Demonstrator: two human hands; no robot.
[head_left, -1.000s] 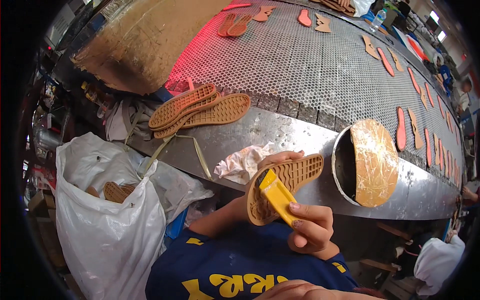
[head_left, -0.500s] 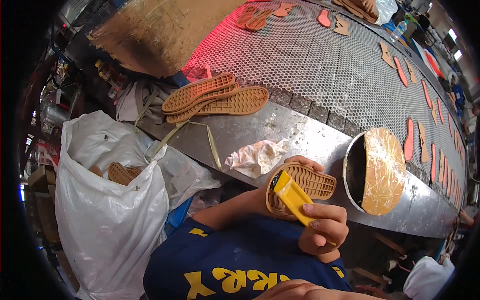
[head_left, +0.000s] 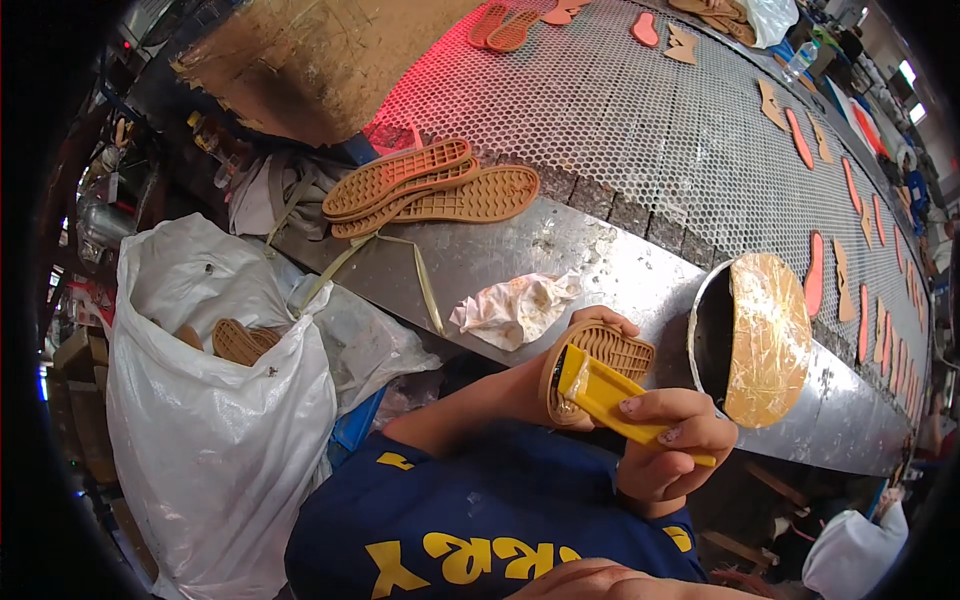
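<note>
My left hand (head_left: 604,319) grips a tan rubber shoe sole (head_left: 622,352) from behind, its patterned tread side tilted upward. Much of that hand is hidden by the sole. In my right hand (head_left: 680,440) is a yellow-handled brush (head_left: 612,396), fingers closed round its handle. The brush's dark tip lies over the sole's near left edge; whether it touches cannot be told. Right of my hands stands a round pot (head_left: 706,318), partly covered by a tan, taped-over board (head_left: 770,340). A crumpled, stained white cloth or paper (head_left: 518,308) lies beyond the sole.
Several soles (head_left: 430,190) are stacked on the metal ledge (head_left: 560,245). Behind it, a mesh conveyor (head_left: 600,110) carries pink and tan shoe pieces. A white sack (head_left: 220,460) holding soles stands at left. A worn brown board (head_left: 300,70) overhangs the far left.
My right hand and the brush have moved right and slightly down, with the handle lying flatter. The sole has shifted a little left and tilted more in my left hand.
</note>
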